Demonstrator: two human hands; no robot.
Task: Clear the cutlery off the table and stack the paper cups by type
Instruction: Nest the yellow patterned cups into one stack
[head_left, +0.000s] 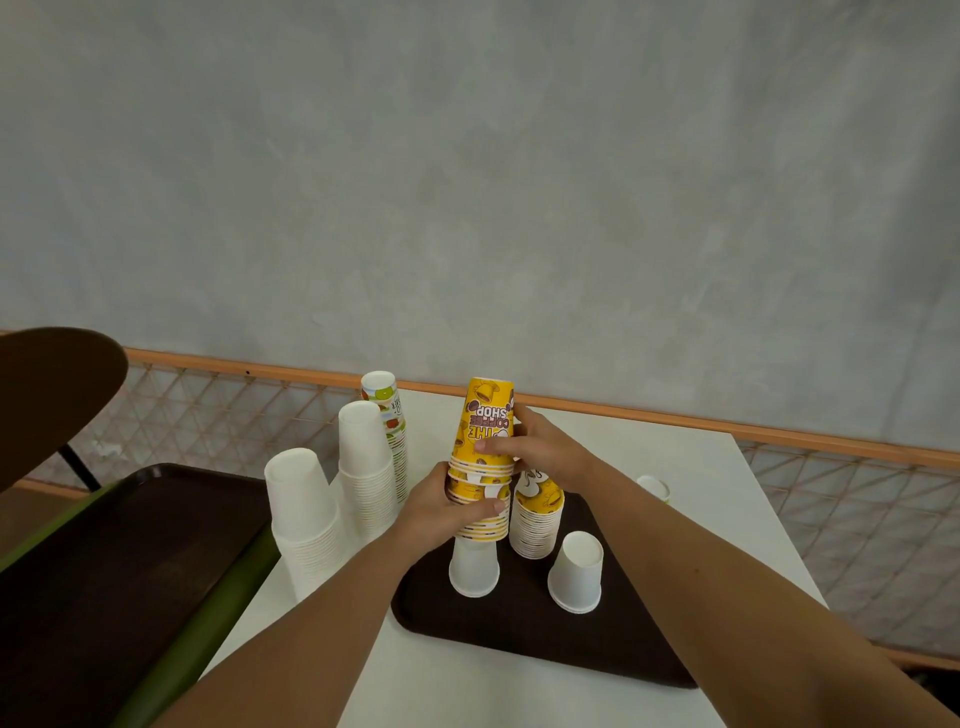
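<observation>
Two white stacks (304, 519) at left, upside down on table (701, 467), likely sorted already. Wraps left hand (447, 512) around lower part of yellow stack (483, 431), clasps its top with right hand (537, 449), over brown tray (519, 636), probably to press cups together. At right, loose white cup (576, 571) to collect.

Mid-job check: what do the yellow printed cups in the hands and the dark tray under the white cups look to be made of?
The yellow cups look like paper with a matte printed outside; thin rolled rims show in bands where they nest. The dark brown tray is probably moulded plastic. Its surface is dull and even, and its corners are rounded. Coated fibre cannot be ruled out from this view.
</observation>
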